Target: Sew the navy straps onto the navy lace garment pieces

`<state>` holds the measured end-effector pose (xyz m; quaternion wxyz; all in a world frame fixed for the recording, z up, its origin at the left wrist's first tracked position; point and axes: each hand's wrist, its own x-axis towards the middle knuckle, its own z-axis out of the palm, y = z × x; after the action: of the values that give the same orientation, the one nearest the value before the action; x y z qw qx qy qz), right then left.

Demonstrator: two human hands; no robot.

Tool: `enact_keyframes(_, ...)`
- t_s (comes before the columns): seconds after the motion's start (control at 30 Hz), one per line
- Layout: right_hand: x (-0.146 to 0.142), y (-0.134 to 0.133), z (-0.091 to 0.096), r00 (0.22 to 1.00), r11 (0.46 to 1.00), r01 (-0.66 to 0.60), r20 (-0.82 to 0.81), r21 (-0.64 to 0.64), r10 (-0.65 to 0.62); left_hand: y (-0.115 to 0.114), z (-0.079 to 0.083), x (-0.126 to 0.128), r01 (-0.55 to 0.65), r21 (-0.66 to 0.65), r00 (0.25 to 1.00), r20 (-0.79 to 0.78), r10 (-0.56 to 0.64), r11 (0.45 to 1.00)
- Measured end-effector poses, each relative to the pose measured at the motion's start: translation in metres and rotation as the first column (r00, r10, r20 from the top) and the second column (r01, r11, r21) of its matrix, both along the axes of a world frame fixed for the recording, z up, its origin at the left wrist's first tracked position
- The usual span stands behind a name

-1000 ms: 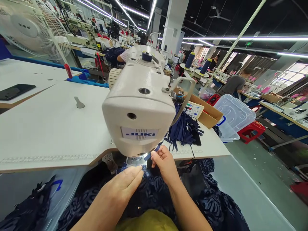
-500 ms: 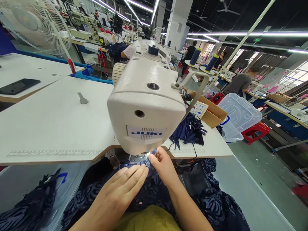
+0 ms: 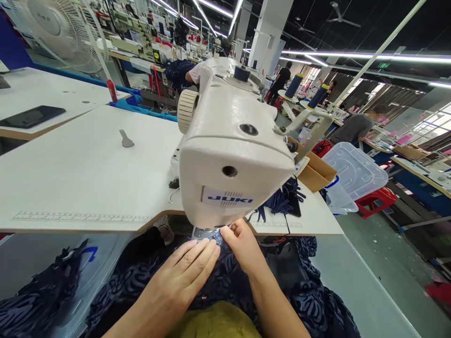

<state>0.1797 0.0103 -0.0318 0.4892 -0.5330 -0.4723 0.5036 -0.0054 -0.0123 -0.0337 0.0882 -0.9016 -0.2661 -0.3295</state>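
Observation:
A cream sewing machine [image 3: 232,155] stands on the white table [image 3: 81,178], its head close in front of me. Dark navy textured fabric [image 3: 225,277] lies under the machine's foot and spills over my lap. My left hand [image 3: 183,281] rests flat on the fabric, fingers stretched toward the needle. My right hand [image 3: 243,246] is closed, pinching the fabric's edge right beside the needle area. The needle itself is hidden by the machine head.
A heap of navy strips [image 3: 282,199] lies on the table behind the machine, next to a cardboard box [image 3: 315,171]. A clear plastic bin [image 3: 352,173] and red stool [image 3: 375,199] stand on the right. More navy fabric [image 3: 38,300] sits at lower left. A fan [image 3: 56,28] is far left.
My right hand has slid closer under the machine head, and the short navy strip that stuck up from it is out of sight. My left hand's fingers spread flatter. The view has shifted.

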Motion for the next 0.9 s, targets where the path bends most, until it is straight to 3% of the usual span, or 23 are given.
enact_keyframes(0.23,0.002,0.000,-0.003,1.000,1.000,-0.020,-0.008,0.009,0.020,0.006,0.009,0.002,-0.009,-0.023,0.999,0.040,0.010,1.000)
enact_keyframes(0.37,0.002,0.001,0.003,0.999,0.999,-0.028,0.032,0.023,0.027,0.011,0.018,0.003,0.021,-0.021,0.999,-0.044,-0.021,1.000)
enact_keyframes(0.5,0.005,0.009,0.012,0.993,1.000,-0.010,0.119,-0.026,0.013,0.006,0.014,0.012,-0.085,0.008,0.996,-0.001,0.085,0.996)
enact_keyframes(0.63,0.003,0.015,0.015,0.963,0.999,0.013,0.267,0.053,-0.026,-0.003,0.010,0.023,-0.188,0.010,0.982,-0.025,0.189,0.982)
enact_keyframes(0.9,-0.002,0.015,0.002,0.956,0.992,0.072,0.277,0.099,-0.097,-0.006,0.007,0.025,-0.218,0.053,0.976,0.011,0.217,0.975)
